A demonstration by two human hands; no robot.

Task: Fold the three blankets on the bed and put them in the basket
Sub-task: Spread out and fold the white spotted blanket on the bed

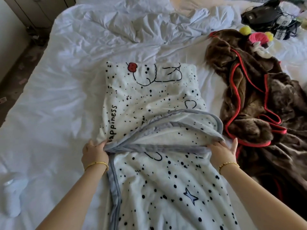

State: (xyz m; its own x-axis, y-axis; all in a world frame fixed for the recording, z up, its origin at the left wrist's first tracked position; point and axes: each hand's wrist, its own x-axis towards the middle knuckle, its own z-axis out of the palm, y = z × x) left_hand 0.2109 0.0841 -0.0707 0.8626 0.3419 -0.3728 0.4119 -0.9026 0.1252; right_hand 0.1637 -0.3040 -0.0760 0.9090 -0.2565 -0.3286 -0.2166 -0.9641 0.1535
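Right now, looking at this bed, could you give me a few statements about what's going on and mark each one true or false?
1. Both hands grip the spotted white blanket by its grey trim. True.
2. The brown blanket is neatly folded. False: it lies crumpled, right of the white one.
3. The left hand wears a gold bracelet. True.
4. The right hand holds a basket. False: no basket is in view.
5. The brown blanket has blue edging. False: red.

You can't see the fingers (101, 144) of your left hand (94, 155); they're tucked under the grey-edged fold of the white spotted blanket (149, 100). Blanket's near end runs off the bottom edge. Brown blanket (259, 100) is cut off at right. Dark cable pile (269, 14), top right, too blurry to ID. The word on the fold is partly covered.
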